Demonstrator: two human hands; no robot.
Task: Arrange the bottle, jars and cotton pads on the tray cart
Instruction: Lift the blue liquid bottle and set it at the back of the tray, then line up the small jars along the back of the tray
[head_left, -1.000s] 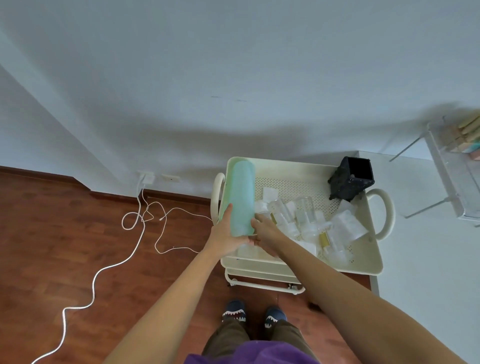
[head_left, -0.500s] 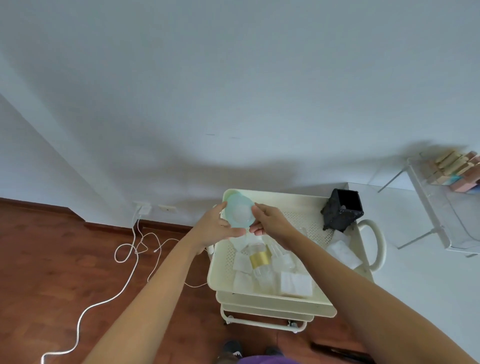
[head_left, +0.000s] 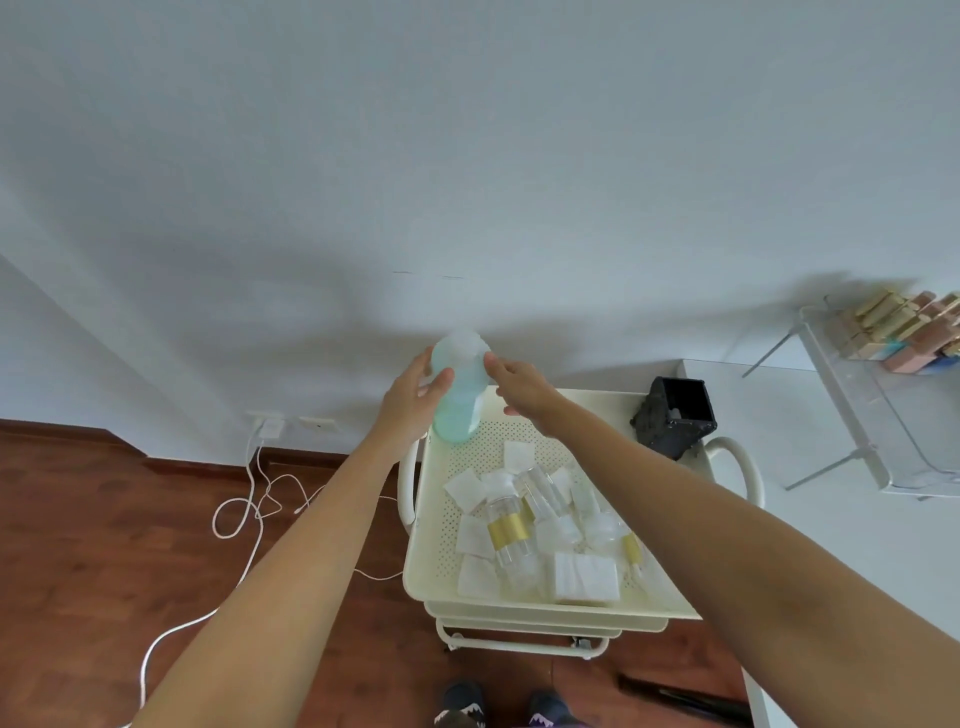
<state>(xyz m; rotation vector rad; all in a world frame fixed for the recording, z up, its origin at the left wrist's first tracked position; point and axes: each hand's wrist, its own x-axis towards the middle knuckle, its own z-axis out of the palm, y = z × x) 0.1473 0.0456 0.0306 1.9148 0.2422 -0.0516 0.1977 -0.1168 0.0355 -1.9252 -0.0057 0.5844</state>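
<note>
You're standing the bottle (head_left: 460, 392) in the tray cart's (head_left: 675, 608) corner — left hand (head_left: 410, 397) gripping it, right hand (head_left: 522, 387) loose beside its top — next, let go and gather the jars (head_left: 509, 530) lying below your hands.

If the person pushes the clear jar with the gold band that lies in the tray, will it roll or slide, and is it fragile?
The jar with the gold band lies on its side and looks round, so a push across it would probably roll it. It rests partly on cotton pads, which may slow it. It looks like clear glass or hard plastic, so it is likely rigid and possibly breakable against the neighbouring jars.
</note>
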